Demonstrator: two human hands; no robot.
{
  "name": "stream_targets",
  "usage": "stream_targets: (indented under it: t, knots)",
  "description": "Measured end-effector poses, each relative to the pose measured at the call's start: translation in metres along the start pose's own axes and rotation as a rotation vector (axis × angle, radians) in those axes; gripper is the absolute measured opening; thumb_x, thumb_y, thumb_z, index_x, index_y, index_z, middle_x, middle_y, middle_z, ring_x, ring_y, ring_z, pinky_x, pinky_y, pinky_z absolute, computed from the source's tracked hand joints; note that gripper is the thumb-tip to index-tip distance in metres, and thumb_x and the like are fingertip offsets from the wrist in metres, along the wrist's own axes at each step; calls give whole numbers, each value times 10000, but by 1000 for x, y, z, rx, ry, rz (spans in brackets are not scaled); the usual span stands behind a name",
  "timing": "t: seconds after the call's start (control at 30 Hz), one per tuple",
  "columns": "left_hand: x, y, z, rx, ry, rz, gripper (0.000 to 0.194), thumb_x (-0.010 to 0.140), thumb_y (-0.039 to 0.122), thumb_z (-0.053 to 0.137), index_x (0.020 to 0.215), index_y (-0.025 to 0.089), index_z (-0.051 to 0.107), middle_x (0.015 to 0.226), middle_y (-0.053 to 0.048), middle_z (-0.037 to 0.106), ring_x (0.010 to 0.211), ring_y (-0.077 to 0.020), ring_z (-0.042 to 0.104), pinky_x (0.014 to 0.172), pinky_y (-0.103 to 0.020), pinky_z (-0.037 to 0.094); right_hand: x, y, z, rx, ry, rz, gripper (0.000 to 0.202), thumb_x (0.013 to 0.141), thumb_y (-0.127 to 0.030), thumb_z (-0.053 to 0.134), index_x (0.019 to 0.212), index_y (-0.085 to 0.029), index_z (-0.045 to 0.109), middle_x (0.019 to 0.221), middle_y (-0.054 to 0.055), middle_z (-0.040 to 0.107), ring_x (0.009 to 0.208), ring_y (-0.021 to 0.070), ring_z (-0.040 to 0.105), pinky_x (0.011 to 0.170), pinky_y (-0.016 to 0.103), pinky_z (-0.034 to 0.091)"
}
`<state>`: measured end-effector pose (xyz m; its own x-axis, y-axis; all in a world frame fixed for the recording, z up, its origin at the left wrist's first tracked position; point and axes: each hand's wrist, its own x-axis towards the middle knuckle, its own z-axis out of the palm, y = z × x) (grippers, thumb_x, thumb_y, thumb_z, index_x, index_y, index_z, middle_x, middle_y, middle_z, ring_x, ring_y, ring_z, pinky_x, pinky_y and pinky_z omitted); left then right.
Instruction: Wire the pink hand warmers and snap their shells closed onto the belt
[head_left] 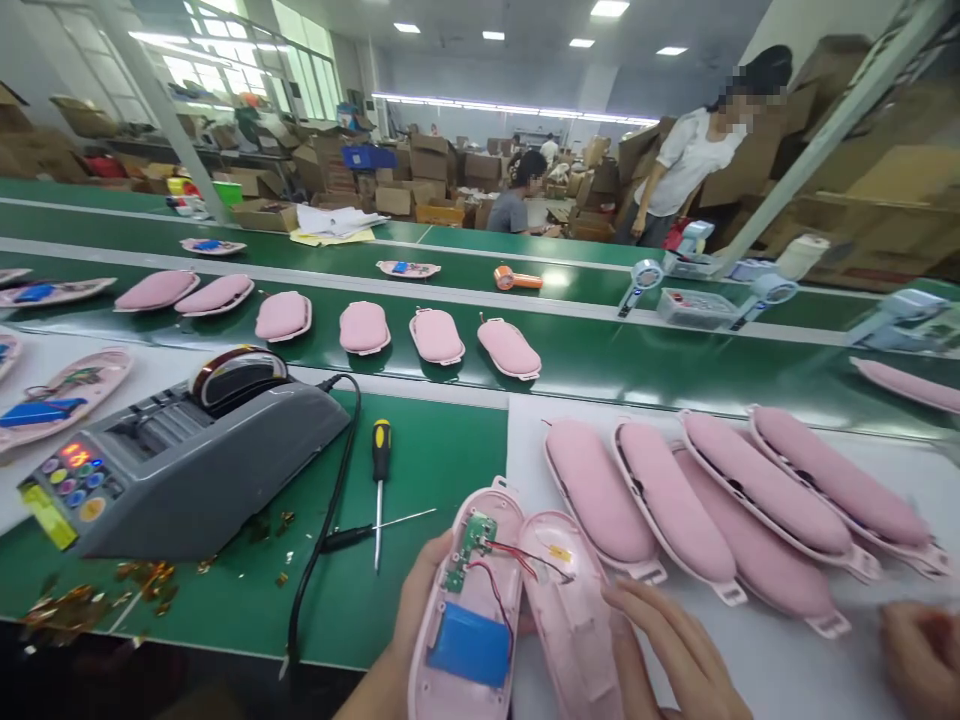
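Head view: right of the yellow-and-black screwdriver (381,450), the left hand (412,610) grips the battery half (429,668) of an opened pink case, while the fingers of the right hand (675,650) lie at the edge of the wired half (577,640); whether they pinch it, I cannot tell. Thin wires (517,552) bridge both halves, so spreading these too far could strain a solder joint on the circuit board (471,550). Closing them with a wire across the rim could pinch it, and tilting could shift the blue battery (471,643) if poorly fixed.
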<state>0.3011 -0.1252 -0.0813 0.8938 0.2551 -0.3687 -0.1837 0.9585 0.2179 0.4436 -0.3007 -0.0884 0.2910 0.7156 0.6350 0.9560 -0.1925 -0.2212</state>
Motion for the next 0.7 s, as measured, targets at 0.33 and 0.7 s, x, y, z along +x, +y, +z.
stream_targets:
  t: [0.33,0.7]
  knots:
    - [-4,4,20,19,29,-45,306,813,361,562,910,121,726,799,-86,750,823,-267,700,898,-452,495,18,-36,19,110,-15,279,252,841,-269,569,1065,-324,672,968,85,654,884,282,637,709,418,587]
    - [-6,13,18,135,24,33,287,843,359,575,927,133,730,744,-59,748,826,-258,704,890,-399,502,31,-26,8,209,-96,513,380,784,-398,611,1162,-371,638,961,78,668,819,304,647,682,436,579]
